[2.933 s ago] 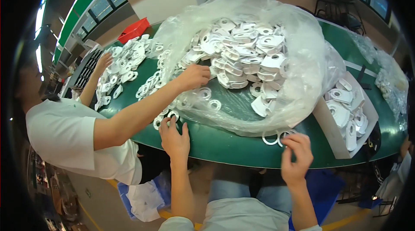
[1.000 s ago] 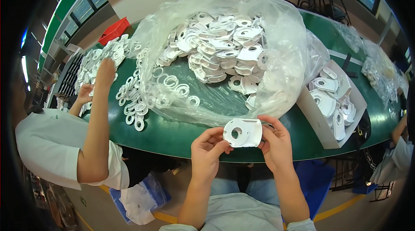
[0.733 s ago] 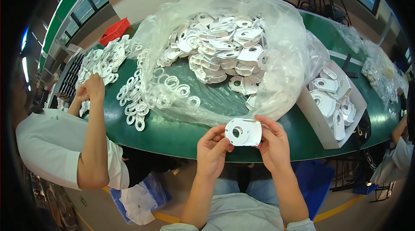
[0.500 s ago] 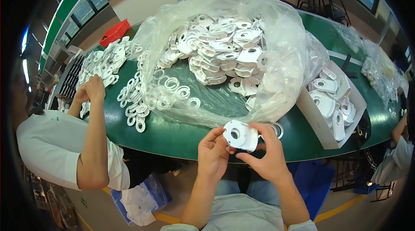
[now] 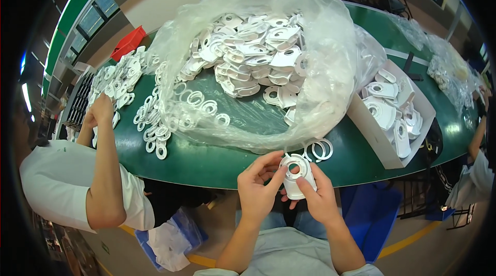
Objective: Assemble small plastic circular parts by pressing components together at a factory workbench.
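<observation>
Between my hands is a white plastic housing (image 5: 296,185) with a round end, a hole in it and a straight-sided body. My left hand (image 5: 260,185) grips its round end, the thumb lying near the hole. Its body is pinched in my right hand (image 5: 321,198), thumb on the upper face. Just beyond the housing, white plastic rings (image 5: 322,150) lie at the table's near edge, close to my fingers. Farther back, a large clear plastic bag (image 5: 330,95) spreads open around a heap of similar white housings (image 5: 258,54).
A white box (image 5: 368,134) of housings stands at right on the green table (image 5: 206,170). Loose rings (image 5: 155,134) lie left of the bag, near more white parts (image 5: 121,77) and a red bin (image 5: 128,42). A co-worker (image 5: 67,183) sits at left. Blue bins (image 5: 369,219) sit below.
The housing has come nearer to me and turned, its round end now pointing away. Both hands have shifted their hold on it. More of the rings beyond it shows.
</observation>
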Motion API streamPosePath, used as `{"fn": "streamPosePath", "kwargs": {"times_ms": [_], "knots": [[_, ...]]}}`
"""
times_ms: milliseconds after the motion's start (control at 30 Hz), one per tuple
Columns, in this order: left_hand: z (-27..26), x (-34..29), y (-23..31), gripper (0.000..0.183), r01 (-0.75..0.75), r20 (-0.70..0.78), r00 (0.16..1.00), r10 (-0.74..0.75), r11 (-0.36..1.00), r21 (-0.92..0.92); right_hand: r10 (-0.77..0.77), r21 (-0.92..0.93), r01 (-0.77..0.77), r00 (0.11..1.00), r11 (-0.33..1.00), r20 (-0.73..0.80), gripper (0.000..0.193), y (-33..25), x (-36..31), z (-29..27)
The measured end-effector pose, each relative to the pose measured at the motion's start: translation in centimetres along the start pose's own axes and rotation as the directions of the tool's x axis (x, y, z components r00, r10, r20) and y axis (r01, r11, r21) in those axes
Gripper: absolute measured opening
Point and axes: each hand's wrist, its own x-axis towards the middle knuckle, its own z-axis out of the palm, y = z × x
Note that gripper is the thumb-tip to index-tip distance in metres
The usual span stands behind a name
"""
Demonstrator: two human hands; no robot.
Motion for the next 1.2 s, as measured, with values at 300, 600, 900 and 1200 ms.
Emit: {"fn": "streamPosePath", "kwargs": {"times_ms": [300, 600, 900, 1200], "knots": [[2.0, -1.4, -1.7, 0.031, 0.112, 0.139, 0.984, -0.108, 0.994, -0.019, 0.013, 0.083, 0.002, 0.986, 0.997, -0.169, 0.020, 1.4, -2.4, -2.5], [3.7, 1.5, -1.4, 0.019, -0.398, 0.368, 0.903, 0.223, 0.759, 0.515, -0.036, 0.041, 0.054, 0.932, 0.998, -0.362, 0.024, 1.0, -3.5, -5.2], [5.7, 4.8, -1.1, 0.009, -0.436, 0.503, 0.856, 0.118, 0.687, 0.581, -0.001, 0.155, 0.067, 0.919, 0.986, -0.395, 0.027, 1.1, -3.7, -6.6], [5.7, 5.2, -1.7, 0.010, 0.007, 0.154, 0.987, -0.043, 0.973, 0.231, 0.051, 0.214, 0.017, 0.951, 0.977, -0.306, 0.033, 0.6, -3.4, -6.0]]}}
